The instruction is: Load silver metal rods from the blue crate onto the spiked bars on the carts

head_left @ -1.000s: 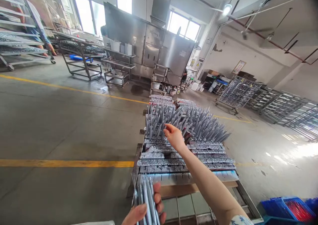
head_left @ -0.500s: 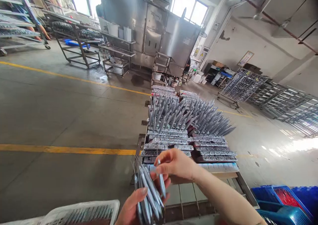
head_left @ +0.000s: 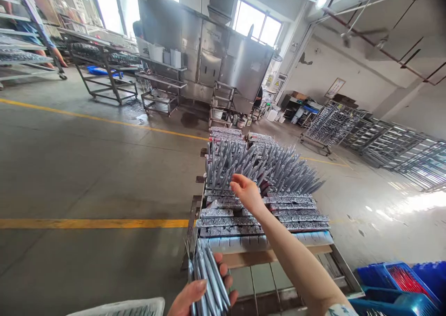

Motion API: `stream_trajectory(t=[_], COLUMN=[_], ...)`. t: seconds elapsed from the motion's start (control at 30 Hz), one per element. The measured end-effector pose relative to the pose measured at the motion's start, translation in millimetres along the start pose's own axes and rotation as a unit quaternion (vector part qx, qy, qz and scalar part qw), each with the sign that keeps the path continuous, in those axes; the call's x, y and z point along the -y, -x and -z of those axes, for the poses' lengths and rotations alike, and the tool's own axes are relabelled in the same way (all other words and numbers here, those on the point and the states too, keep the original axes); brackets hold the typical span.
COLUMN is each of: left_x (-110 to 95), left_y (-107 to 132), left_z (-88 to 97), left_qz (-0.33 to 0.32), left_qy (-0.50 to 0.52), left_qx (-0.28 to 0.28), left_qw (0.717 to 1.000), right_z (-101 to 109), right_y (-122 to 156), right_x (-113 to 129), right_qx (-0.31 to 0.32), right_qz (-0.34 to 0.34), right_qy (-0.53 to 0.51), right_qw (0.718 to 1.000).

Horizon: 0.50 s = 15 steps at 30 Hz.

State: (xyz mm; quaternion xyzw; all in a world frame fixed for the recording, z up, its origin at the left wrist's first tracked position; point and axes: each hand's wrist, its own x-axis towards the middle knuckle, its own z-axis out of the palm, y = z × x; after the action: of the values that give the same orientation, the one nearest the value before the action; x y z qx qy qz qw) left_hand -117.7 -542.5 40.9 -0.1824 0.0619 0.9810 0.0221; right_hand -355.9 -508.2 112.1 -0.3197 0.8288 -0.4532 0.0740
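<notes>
Fingers (head_left: 223, 269) of the left hand (head_left: 189, 297) are curled round a bunch of silver sticks (head_left: 209, 279). The right hand (head_left: 248, 194) is up by more standing sticks (head_left: 289, 174), can't tell if it's pinching any. Speckled bars (head_left: 299, 217) sit nearer, blue basket's (head_left: 374, 277) off lower right.

Pale, blue-patterned sleeve (head_left: 338, 310) on a bare forearm (head_left: 296, 255)

The worker's right hand (head_left: 245, 193) is ungloved, its wrist uncovered, and the slim forearm widens smoothly towards the elbow. There the sleeve's edge begins: whitish cloth with small blue motifs, too little of it showing to make out their shape. The left hand (head_left: 188, 296) is ungloved too, its thumbnail (head_left: 201, 286) apparently short.
</notes>
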Motion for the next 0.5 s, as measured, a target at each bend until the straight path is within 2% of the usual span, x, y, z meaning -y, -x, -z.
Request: stream_trajectory(t=[0.17, 0.3, 0.4, 0.5], left_x=[-0.5, -1.5, -2.9, -5.0], left_y=[0.3, -0.4, -1.5, -2.7], left_z=[3.8, 10.3, 12.8, 13.0], left_qz=[-0.008, -0.016, -0.027, -0.024], left_qy=[0.016, 0.024, 0.023, 0.042], left_qx=[0.01, 0.004, 0.014, 0.038], left_qw=[1.0, 1.0, 0.999, 0.998], right_z=[-21.9, -26.0, -19.6, -3.8], right_y=[-17.4, -21.5, -23.8, -14.9], right_x=[8.4, 10.8, 15.9, 36.3], right_qx=[0.005, -0.016, -0.074, -0.132], right_qz=[0.04, 0.046, 0.024, 0.031], right_qy=[0.095, 0.149, 0.117, 0.026], right_qw=[0.995, 0.988, 0.99, 0.99])
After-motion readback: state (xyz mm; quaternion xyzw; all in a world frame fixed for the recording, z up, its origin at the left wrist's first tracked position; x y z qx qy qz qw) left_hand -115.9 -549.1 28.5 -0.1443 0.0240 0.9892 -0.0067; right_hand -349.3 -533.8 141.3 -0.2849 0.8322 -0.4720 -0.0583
